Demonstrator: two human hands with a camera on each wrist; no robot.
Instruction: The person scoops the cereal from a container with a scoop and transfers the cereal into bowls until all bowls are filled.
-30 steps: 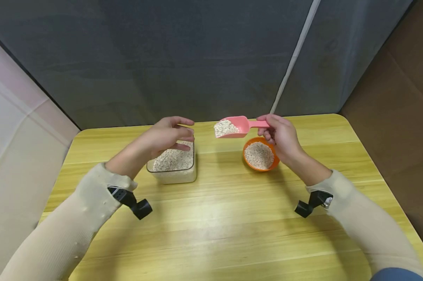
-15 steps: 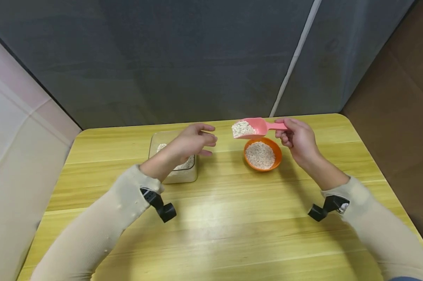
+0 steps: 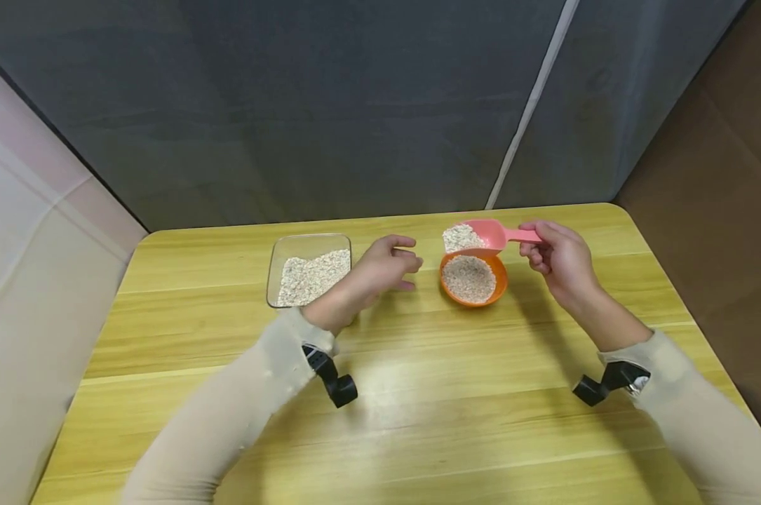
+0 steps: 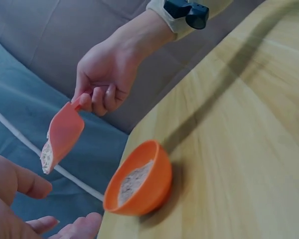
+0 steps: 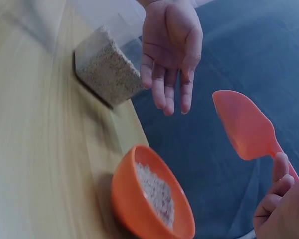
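1. Holding a pink scoop (image 3: 477, 236) by its handle, the right hand (image 3: 560, 263) has fingers curled tight round it.
2. Scoop — heaped with pale grain — hangs over the orange bowl (image 3: 473, 280).
3. Left hand (image 3: 386, 266) hovers beside it, fingers loose, holding nothing.

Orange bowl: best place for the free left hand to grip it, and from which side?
Grip the orange bowl by its outer wall and rim on the side facing the left hand, coming in low from its left. It is round, smooth and handleless. The pink scoop, held by the right hand, hangs over the far rim, so probably avoid reaching from above.
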